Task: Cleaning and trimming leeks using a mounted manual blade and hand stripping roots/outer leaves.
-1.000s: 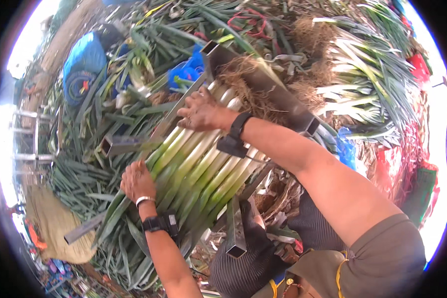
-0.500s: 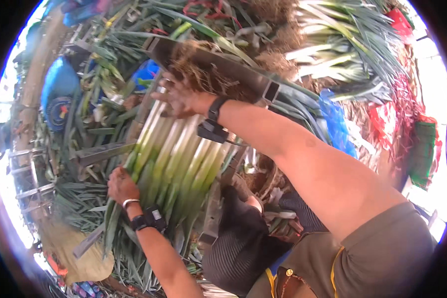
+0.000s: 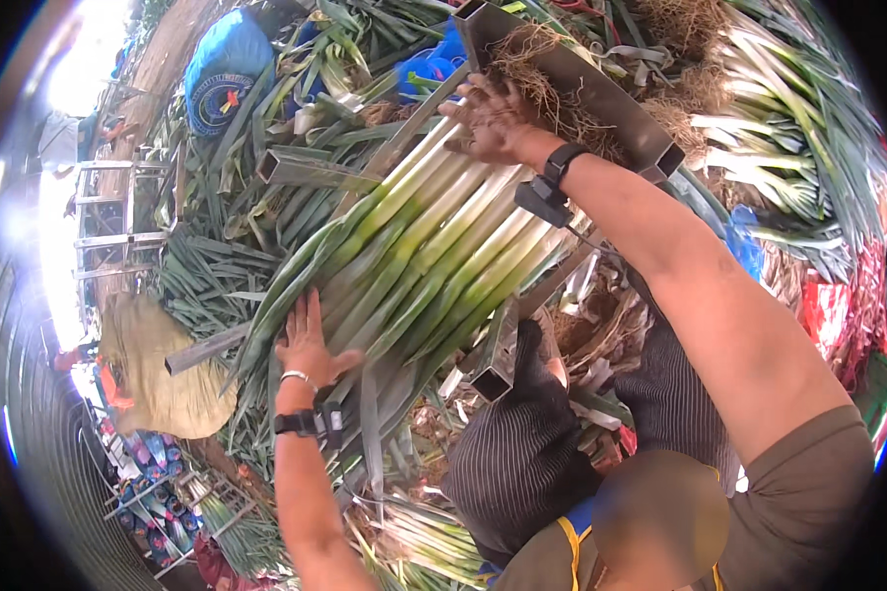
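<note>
Hands (image 3: 310,347) (image 3: 493,120) splayed over smooth, cylindrical, wiry-rooted leeks (image 3: 448,236).

Exposure: bright overall. Strongest light at left rim, blown to white; hazy flare washes out the metal rack (image 3: 128,238) there. Pale leek stalks (image 3: 463,202) carry light highlights; soft shading among the green leaves. Metal frame (image 3: 636,128) mostly dull, dark inside its tube ends. Focus: left hand (image 3: 306,347) and right hand (image 3: 493,120) readable; fine stripes resolved on trousers (image 3: 517,458). Round smeared patch beside shirt sleeve (image 3: 808,468), detail lost. Optics: black corners, blue-violet fringe at rim, ribbed surface (image 3: 44,424) strongly curved lower left.
</note>
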Demonstrator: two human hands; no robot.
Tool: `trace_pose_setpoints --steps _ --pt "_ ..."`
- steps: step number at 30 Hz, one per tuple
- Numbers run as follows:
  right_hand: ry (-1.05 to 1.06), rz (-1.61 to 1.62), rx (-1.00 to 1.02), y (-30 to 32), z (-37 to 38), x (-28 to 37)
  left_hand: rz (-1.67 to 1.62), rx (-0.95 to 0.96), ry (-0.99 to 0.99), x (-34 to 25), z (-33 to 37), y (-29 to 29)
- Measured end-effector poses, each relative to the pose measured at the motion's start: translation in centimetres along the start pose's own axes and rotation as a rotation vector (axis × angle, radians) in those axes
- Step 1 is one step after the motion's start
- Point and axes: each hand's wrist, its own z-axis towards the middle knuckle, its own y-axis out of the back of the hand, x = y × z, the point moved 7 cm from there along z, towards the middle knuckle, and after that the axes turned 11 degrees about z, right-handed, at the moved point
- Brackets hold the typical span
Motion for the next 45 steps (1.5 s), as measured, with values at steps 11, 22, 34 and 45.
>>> trace_pose_setpoints --steps 11,22,34,45 --pt "0.029 -0.006 -0.106 0.0 -0.4 -0.3 0.37 1.243 0.295 20.1 -13.8 -7.8" --pt "0.1 0.073 -0.263 1.1 -0.7 1.4 -0.243 -0.335 -0.092 16.4 14.8 2.4" --pt "0.063 0.076 -0.187 0.8 -1.3 -1.4 -0.144 0.502 0.058 9.4 14.5 -3.4" --pt "0.107 0.095 -0.353 1.4 -1.5 -1.7 -0.378 0.391 0.57 11.8 16.8 -5.4"
